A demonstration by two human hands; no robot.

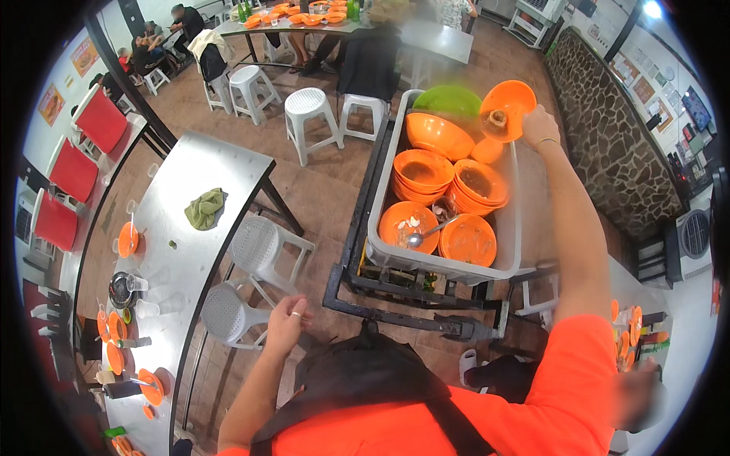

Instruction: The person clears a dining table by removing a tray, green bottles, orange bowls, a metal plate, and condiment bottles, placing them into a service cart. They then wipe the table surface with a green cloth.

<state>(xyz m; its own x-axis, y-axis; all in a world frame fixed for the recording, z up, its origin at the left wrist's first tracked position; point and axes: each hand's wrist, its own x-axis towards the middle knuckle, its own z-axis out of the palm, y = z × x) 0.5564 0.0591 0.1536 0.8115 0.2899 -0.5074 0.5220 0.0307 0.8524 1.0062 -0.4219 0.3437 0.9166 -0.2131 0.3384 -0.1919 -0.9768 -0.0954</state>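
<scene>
My right hand [540, 125] grips the rim of an orange bowl [516, 102], tilted above the far right corner of a grey plastic tub [373, 236]. A brown food scrap [497, 118] lies in that bowl. Stacked orange bowls [423, 171] fill much of the tub, some with brown liquid in them. Nearest me in the tub, one bowl [393, 225] holds food scraps and a metal spoon [415, 239], beside another stack of orange bowls [469, 239]. A green dish [447, 101] stands at the tub's far end. My left hand [290, 322], seemingly with nothing in it, hangs loosely beside a white stool [228, 313].
The tub sits on a black metal cart [393, 319]. To the left, a steel table [239, 157] bears a green cloth [204, 209], plastic cups [148, 309] and orange dishes [151, 387]. White stools [312, 105] and seated people are beyond. A person [639, 393] is close on my right.
</scene>
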